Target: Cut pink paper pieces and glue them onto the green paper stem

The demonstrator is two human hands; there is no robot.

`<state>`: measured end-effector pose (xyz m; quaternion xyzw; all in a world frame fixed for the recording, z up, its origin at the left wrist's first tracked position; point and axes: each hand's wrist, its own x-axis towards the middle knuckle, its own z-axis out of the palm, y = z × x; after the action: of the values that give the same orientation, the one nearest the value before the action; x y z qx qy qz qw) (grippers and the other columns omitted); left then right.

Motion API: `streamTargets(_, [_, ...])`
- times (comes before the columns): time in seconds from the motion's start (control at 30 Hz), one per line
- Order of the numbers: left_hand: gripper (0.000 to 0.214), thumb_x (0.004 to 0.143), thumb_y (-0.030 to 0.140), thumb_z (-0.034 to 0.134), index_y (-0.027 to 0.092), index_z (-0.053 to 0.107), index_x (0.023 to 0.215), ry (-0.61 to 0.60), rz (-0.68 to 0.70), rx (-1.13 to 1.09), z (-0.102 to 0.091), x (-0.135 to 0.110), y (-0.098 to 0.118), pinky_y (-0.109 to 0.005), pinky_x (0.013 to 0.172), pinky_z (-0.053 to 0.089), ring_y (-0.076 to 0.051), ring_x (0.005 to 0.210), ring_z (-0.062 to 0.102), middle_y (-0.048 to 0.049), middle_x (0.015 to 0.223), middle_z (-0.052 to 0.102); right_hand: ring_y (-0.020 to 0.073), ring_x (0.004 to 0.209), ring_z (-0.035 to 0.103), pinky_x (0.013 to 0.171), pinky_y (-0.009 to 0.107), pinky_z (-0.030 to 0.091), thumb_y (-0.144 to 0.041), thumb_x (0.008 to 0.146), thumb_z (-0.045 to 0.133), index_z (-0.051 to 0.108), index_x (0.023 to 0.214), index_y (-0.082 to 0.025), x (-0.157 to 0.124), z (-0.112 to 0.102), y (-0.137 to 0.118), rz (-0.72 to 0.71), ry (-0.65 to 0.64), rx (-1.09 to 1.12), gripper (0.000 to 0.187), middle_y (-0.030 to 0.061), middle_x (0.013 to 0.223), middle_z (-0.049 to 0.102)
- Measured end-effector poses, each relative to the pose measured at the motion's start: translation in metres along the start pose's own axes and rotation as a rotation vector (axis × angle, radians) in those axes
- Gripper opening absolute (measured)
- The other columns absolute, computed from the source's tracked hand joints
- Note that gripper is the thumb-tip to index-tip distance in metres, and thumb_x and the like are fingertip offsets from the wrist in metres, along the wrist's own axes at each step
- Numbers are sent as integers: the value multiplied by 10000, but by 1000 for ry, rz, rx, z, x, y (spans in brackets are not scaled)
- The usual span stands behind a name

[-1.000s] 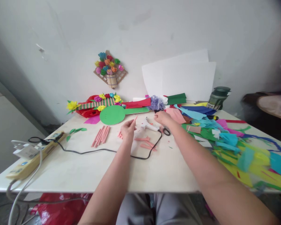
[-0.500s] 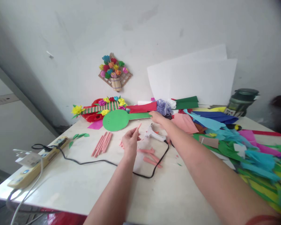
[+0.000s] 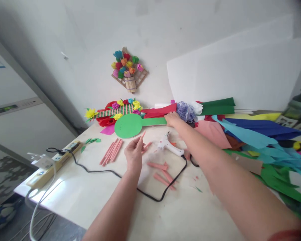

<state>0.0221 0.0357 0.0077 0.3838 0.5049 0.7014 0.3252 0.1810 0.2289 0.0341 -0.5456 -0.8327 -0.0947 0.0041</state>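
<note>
My left hand (image 3: 133, 152) is closed on a thin pink paper stick (image 3: 143, 134), held upright between thumb and fingers. My right hand (image 3: 172, 119) reaches far across the table and grips the handle end of a flat green banjo-shaped cutout (image 3: 128, 126); its fingertips are partly hidden. A white glue gun (image 3: 170, 145) lies between my two arms, its black cord looping toward me. Left of my left hand rests a row of pink paper sticks (image 3: 111, 152). More pink pieces (image 3: 163, 172) lie scattered inside the cord's loop.
A power strip (image 3: 54, 164) with plugs sits at the left edge. Behind the cutout lies a flower-trimmed guitar shape (image 3: 115, 112). Coloured paper (image 3: 263, 144) is heaped on the right, beside a dark bottle (image 3: 298, 108). A flower ornament (image 3: 127, 70) hangs on the wall.
The view has shifted, so most things sit farther right in it. My left hand, with the pink stick, has moved left toward the row of sticks. My right hand stays at the cutout's handle end.
</note>
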Motion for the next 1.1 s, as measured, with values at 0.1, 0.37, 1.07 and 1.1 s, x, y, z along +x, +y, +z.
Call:
streamTargets(0.1, [341, 665, 404, 691, 118, 678, 851, 24, 50, 31, -3, 4, 1, -196, 480, 418, -71, 473, 489, 21, 559, 556, 278, 1042, 546, 902, 371, 327, -158, 686, 632, 669, 978, -88, 2, -13, -7, -6, -46, -93, 303, 171, 1023, 657])
streamTargets(0.37, [427, 613, 437, 725, 113, 657, 882, 61, 23, -7, -10, 15, 4, -222, 504, 465, -84, 467, 543, -17, 637, 638, 295, 912, 580, 839, 417, 381, -360, 478, 816, 660, 675, -162, 9, -49, -14, -31, -241, 218, 320, 85, 789, 648])
streamTargets(1.07, [465, 585, 437, 750, 140, 544, 878, -270, -82, -378, -12, 28, 26, -231, 568, 495, -86, 527, 579, -1, 650, 624, 118, 566, 515, 565, 246, 404, -452, 673, 651, 540, 705, -159, -73, -60, -65, 44, 180, 1758, 314, -3, 617, 587])
streamTargets(1.1, [455, 584, 444, 751, 137, 547, 851, -299, -89, -369, -13, 30, 31, -245, 604, 509, -106, 580, 613, -25, 696, 644, 117, 571, 516, 565, 243, 407, -472, 664, 645, 542, 720, -164, -73, -59, -72, 42, 227, 1773, 330, -10, 627, 584])
